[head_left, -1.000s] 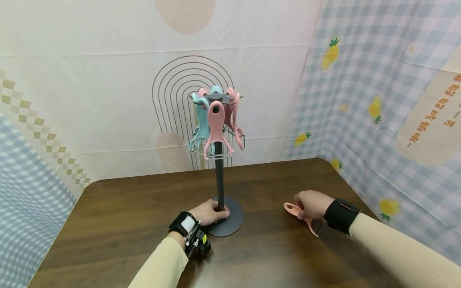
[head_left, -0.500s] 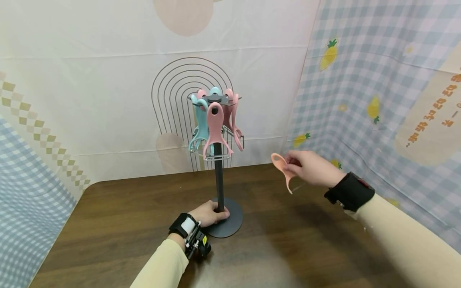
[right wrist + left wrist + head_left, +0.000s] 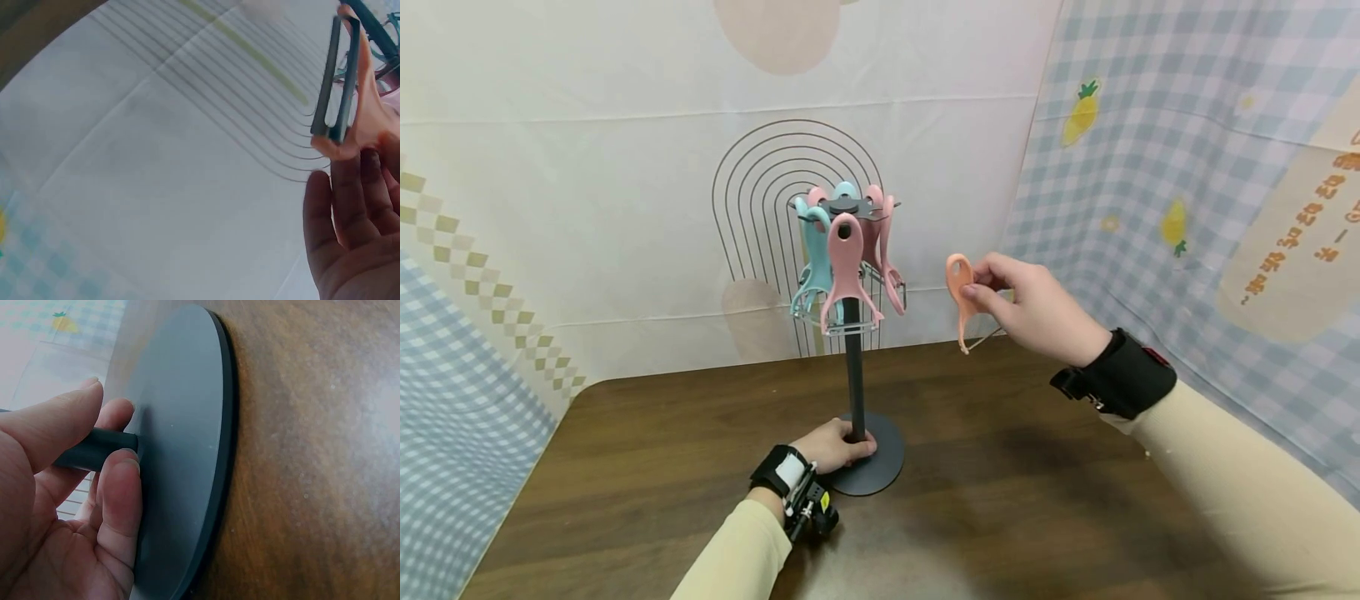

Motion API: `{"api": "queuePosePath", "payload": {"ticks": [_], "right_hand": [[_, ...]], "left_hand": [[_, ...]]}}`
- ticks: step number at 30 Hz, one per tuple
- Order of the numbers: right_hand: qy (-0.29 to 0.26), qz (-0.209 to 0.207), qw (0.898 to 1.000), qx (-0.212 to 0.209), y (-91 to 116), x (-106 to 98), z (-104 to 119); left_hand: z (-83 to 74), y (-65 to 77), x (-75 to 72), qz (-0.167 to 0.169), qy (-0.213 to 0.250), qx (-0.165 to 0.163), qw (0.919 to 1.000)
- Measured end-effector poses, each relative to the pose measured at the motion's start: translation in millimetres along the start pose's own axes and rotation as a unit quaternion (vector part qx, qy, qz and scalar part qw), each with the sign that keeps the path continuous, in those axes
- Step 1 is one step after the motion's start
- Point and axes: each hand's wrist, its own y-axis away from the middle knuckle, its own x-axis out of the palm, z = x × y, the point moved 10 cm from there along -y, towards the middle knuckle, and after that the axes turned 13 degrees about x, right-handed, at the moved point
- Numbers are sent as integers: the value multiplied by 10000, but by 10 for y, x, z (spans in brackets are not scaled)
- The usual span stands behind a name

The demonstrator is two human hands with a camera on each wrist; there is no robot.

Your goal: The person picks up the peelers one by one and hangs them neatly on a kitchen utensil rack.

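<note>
An orange Y-shaped peeler [image 3: 959, 292] is in the air right of a dark rack, its handle hole up and blade end down. My right hand [image 3: 1033, 304] pinches its handle between thumb and fingers. In the right wrist view the peeler's metal blade [image 3: 337, 78] shows above the fingers. With my left hand [image 3: 831, 446] I hold the foot of the rack's pole [image 3: 855, 375], just above its round base [image 3: 883, 462]. The left wrist view shows thumb and fingers around the pole [image 3: 94, 450]. Several pink peelers [image 3: 846, 267] and blue peelers [image 3: 817, 258] hang from the rack's top.
The rack stands on a brown wooden table [image 3: 670, 450]. Behind the table hangs a white cloth [image 3: 625, 208], and a blue checked cloth [image 3: 1150, 167] closes off the right side. Thin hooks [image 3: 891, 205] stick out around the rack's top.
My right hand has lifted the orange peeler off the table and brought it up and left, nearer the rack's height. My left hand keeps its place on the pole.
</note>
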Motion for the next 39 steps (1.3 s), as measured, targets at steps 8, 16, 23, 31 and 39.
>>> {"api": "queuePosePath", "payload": {"ticks": [8,16,23,31,39], "right_hand": [[-513,-461,9975,-143,-105,-118,244],[-1077,-641,9917,-290,-212,-107,507],[-1363,-492,9881,-508,-283,-23,703],[-1398,-392,9887,-378,-320,24,837],[-1459,-309,9879,-425,-362,93,783]], "left_hand": [[17,1,-1,-2,16,24,10000],[16,15,9,36,156,-19,9999],[58,-5,9,70,109,-75,9999],[86,-29,19,77,157,-70,9998],[43,-4,1,38,165,-12,9999]]}}
